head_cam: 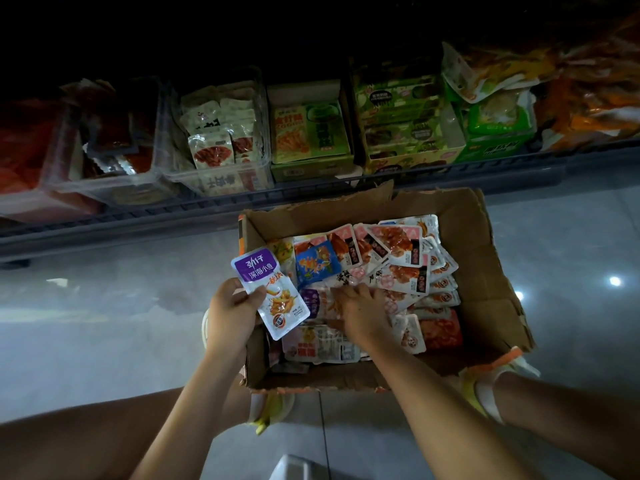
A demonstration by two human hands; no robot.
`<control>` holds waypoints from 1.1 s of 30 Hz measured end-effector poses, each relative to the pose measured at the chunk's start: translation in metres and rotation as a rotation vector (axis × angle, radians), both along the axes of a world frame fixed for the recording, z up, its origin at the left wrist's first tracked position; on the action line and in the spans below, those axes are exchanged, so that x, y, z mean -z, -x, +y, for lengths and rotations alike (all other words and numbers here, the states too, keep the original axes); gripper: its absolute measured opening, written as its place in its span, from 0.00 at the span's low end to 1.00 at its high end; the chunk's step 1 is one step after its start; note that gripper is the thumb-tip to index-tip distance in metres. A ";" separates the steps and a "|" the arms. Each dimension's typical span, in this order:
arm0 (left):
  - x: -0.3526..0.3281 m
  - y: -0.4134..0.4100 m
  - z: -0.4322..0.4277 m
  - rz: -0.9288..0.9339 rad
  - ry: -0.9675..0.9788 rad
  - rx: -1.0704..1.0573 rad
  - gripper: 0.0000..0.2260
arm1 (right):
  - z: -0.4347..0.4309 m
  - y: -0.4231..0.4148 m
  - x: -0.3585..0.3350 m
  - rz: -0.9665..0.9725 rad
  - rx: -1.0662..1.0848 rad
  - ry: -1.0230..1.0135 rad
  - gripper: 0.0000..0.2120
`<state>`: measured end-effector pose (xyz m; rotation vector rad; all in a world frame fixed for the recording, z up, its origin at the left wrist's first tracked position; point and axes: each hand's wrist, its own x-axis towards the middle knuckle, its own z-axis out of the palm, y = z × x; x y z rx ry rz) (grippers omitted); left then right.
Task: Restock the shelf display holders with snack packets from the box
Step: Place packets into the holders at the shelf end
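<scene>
We are pinching a purple packet (pixel 270 292), long axis slanting toward the shelf (pixel 311 197), in our left hand (pixel 232 313) over the left edge of the box (pixel 485 271), while our right hand (pixel 360 310), fingers loosely spread, is touching the heap (pixel 398 271), a matching packet (pixel 310 301) lying just left of them.

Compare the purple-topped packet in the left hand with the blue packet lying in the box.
The purple-topped packet is pinched in the left hand over the cardboard box's left edge; the blue packet lies loose inside the box among other packets. The purple-topped packet is mostly white with a purple band; the blue packet is blue nearly all over. Both are small, flat, sealed packets with orange-yellow pictures.
</scene>
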<state>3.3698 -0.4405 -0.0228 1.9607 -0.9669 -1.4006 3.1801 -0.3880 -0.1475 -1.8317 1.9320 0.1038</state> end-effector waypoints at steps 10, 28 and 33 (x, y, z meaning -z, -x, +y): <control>0.006 -0.003 -0.003 0.256 -0.093 -0.181 0.09 | -0.016 -0.009 0.011 0.062 0.095 0.053 0.30; 0.003 0.027 0.014 0.100 -0.027 0.184 0.08 | -0.002 0.016 -0.118 -1.218 0.877 0.013 0.07; 0.004 0.029 0.023 0.158 0.055 0.216 0.12 | 0.001 -0.033 -0.102 -0.964 0.604 0.070 0.07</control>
